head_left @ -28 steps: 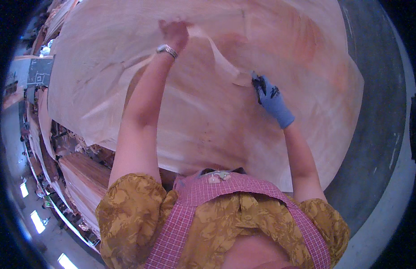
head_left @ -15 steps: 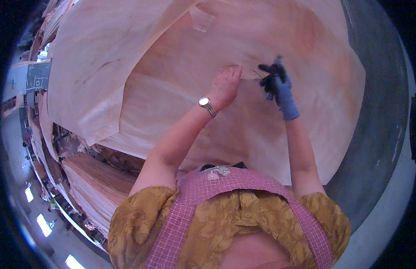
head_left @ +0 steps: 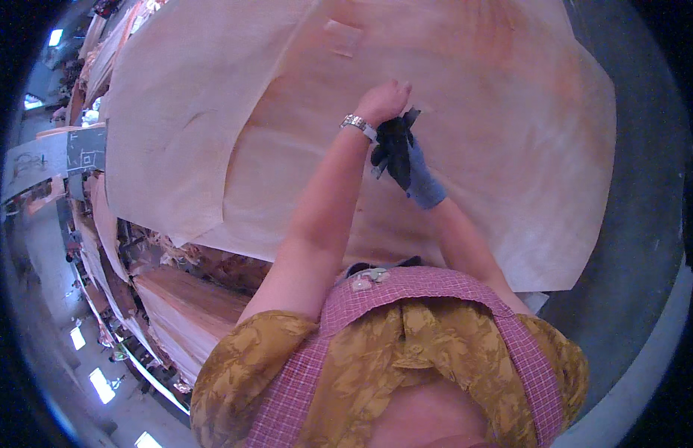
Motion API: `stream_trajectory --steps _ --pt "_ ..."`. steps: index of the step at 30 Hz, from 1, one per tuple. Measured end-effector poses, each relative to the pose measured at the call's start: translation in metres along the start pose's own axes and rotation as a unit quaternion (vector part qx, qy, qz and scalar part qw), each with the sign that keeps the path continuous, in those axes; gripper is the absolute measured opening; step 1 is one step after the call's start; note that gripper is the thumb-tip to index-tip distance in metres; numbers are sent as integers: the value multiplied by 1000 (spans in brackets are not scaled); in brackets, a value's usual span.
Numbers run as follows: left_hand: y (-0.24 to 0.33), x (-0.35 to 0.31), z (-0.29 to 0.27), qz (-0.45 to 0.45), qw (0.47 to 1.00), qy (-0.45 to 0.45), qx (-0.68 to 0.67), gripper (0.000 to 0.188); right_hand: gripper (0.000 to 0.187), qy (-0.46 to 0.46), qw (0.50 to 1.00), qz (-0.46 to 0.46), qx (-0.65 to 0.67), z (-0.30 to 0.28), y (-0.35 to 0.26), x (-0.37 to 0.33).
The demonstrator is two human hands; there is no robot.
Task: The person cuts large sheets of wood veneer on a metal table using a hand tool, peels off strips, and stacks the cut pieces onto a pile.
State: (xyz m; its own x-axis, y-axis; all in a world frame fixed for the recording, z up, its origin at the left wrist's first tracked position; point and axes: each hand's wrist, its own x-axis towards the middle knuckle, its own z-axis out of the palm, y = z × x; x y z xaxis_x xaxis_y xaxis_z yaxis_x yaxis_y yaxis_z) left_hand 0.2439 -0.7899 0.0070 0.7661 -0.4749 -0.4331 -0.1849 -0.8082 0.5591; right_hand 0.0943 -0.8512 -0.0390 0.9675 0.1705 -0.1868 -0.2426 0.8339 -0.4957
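A broad, thin sheet of pinkish wood veneer (head_left: pixel 503 179) lies spread in front of me. My left hand (head_left: pixel 385 101), bare and with a metal-band watch (head_left: pixel 359 125) at the wrist, is above it with curled fingers; whatever they may hold is hidden. Just below that hand, close to the watch, is my right hand (head_left: pixel 397 153) in a blue and black glove. Its fingers are bent around something small, of which only a shiny end shows; its kind cannot be made out.
Another veneer sheet (head_left: pixel 189 112) overlaps on the left, its edge raised in a fold. A small squarish veneer piece (head_left: pixel 342 37) lies toward the far side. Stacked veneer (head_left: pixel 178 302) stands at lower left, with torn scraps beside it. Dark grey floor (head_left: pixel 645 164) borders the right side.
My right hand has swung left, from well apart to right beside my left wrist. The left hand has risen slightly away from me. The torn spot between the hands no longer shows.
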Motion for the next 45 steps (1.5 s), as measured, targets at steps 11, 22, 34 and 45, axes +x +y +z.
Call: stream_trajectory --steps 11,22,34,45 --pt "4 0 -11 -60 998 35 1 43 26 36 990 13 -135 34 -14 -7" --pt "0 -4 6 -58 995 63 54 44 21 20 935 21 -352 14 -56 -30" --pt "-8 -57 53 83 956 256 120 40 19 137 885 23 -444 1 -137 -64" --pt "-15 -57 77 181 928 282 164 50 18 278 912 32 -300 -19 -112 -23"
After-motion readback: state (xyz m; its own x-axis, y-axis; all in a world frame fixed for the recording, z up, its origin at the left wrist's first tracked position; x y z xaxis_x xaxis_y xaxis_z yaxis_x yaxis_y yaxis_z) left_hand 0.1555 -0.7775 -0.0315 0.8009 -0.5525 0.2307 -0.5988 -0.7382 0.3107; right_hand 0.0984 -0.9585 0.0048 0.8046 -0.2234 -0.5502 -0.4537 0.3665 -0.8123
